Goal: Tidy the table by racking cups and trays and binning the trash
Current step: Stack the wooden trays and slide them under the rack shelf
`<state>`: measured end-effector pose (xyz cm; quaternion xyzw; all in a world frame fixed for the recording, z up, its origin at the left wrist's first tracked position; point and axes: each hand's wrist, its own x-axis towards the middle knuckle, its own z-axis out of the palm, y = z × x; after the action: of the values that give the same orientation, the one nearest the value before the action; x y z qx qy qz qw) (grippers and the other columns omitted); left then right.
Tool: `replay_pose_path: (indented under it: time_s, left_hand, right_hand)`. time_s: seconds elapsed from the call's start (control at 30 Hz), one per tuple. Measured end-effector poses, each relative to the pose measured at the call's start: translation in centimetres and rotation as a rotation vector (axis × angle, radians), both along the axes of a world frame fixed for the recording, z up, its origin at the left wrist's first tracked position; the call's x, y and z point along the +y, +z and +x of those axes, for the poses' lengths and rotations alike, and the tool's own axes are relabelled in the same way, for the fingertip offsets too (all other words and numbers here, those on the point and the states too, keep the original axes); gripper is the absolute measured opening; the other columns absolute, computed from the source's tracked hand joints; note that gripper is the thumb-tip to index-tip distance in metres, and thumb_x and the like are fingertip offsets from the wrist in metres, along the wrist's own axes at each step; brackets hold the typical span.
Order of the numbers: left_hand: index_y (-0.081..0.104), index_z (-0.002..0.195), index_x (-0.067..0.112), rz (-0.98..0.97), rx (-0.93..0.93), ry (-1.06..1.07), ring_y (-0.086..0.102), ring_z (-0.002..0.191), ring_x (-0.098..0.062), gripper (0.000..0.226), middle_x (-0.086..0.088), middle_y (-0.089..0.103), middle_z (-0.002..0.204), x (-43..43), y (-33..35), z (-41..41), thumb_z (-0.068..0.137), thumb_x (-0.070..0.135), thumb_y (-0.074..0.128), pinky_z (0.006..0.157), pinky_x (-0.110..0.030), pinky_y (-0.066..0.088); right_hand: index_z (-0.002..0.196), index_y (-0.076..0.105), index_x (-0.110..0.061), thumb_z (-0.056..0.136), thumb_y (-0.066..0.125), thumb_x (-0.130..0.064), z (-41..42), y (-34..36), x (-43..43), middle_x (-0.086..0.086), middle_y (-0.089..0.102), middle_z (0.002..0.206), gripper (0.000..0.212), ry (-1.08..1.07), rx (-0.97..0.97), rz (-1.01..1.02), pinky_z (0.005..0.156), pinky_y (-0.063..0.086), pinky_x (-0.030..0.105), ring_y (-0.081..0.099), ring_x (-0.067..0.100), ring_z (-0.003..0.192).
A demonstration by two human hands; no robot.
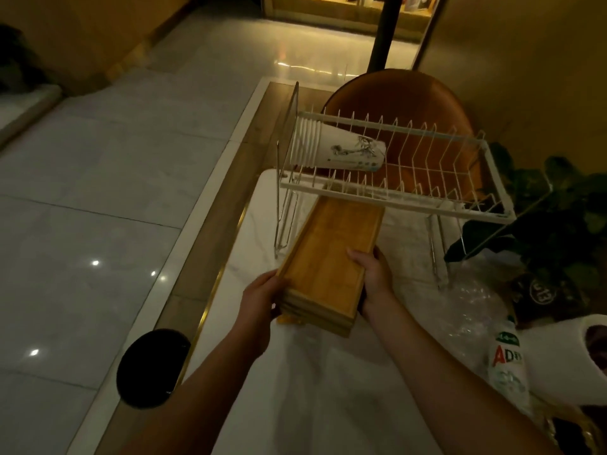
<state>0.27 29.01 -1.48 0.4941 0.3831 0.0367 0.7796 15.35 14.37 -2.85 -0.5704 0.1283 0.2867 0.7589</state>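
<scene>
A white marble table [328, 389] carries a white two-tier wire dish rack [492, 205]. A stack of wooden trays [331, 254] is held above the table, its far end reaching under the rack's upper tier. A stack of nested printed paper cups [331, 149] lies on its side on that tier. The left hand [259, 297] grips the stack's near left edge and the right hand [374, 274] clasps its right edge, thumb on the rim. A plastic bottle [507, 359] at the right shows red "AD"; a dark pouch [542, 295] reads "u13".

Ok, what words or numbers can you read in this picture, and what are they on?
"AD" on the label of the plastic bottle; the later letters are blurred.
"13", perhaps "u13", in a round badge on the dark bag.
Print on the paper cups: too small to read.
</scene>
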Motion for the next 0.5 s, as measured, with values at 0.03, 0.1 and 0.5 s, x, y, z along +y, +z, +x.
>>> replay_pose_path:
  time_s: [0.03,0.1,0.5]
  left_hand:
    - [0.067,0.115,0.013,-0.015,0.000,0.021,0.062,0.107,-0.037,0.027,-0.015,0.065,0.116,0.5,-0.4,0.6,0.090,0.020,0.064,0.087,-0.046,0.055]
    - [0.066,0.118,0.009,-0.051,0.001,0.027,0.063,0.106,-0.038,0.033,-0.017,0.065,0.114,1.2,-0.9,1.4,0.088,0.023,0.067,0.086,-0.047,0.056]
    - [0.065,0.111,0.009,-0.272,0.027,0.048,0.066,0.089,-0.035,0.030,-0.019,0.061,0.106,3.8,-3.4,4.8,0.085,0.024,0.071,0.070,-0.041,0.059]
  right_hand:
    - [0.124,0.061,-0.025,0.069,0.080,-0.019,0.7,-0.1,0.6,0.013,0.069,0.119,0.058,-0.004,-0.010,-0.003,0.086,0.052,0.065,0.066,0.040,0.106]
    - [0.125,0.061,-0.024,0.070,0.080,-0.018,1.8,-0.2,1.5,0.013,0.069,0.119,0.058,-0.010,-0.036,-0.018,0.088,0.052,0.064,0.066,0.039,0.105]
    - [0.122,0.063,-0.028,0.071,0.078,-0.018,6.3,-1.4,4.8,0.009,0.071,0.117,0.054,0.004,-0.084,-0.049,0.084,0.055,0.061,0.068,0.036,0.104]
